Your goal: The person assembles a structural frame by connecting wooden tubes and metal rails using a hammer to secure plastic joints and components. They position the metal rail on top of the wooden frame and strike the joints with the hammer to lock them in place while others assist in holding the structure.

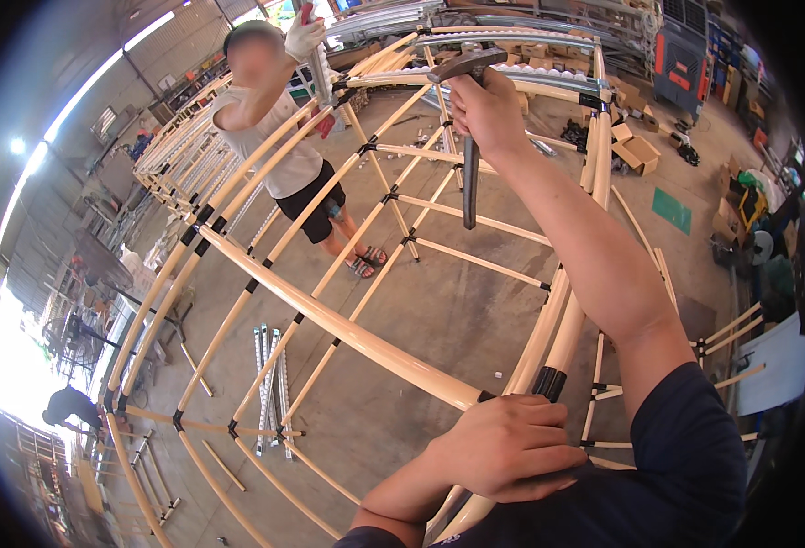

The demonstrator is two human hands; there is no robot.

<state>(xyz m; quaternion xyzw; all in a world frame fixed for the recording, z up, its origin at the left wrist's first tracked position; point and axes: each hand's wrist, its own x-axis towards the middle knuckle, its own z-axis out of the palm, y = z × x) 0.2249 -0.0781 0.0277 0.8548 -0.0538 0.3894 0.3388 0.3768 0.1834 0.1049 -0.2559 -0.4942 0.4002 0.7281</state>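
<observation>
Head view:
1. R hand (491,114) up high, clamped on hammer (471,173), its handle hanging below the fist
2. L hand (512,449) lower, well apart from R hand, fingers curled over tan tube frame (357,331); can't tell if gripped
3. Black joint (549,384) just beyond L hand
4. Co-worker (288,178) across frame, left of R hand, w/ gloved hand (305,38) raised

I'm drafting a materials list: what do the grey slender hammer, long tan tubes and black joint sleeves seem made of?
Grey slender hammer: probably metal, dull with a faint sheen. Long tan tubes: bright highlights suggest smooth plastic or coated metal; any core is hidden. Black joint sleeves: glossy glints, plastic or painted metal; unclear.
</observation>
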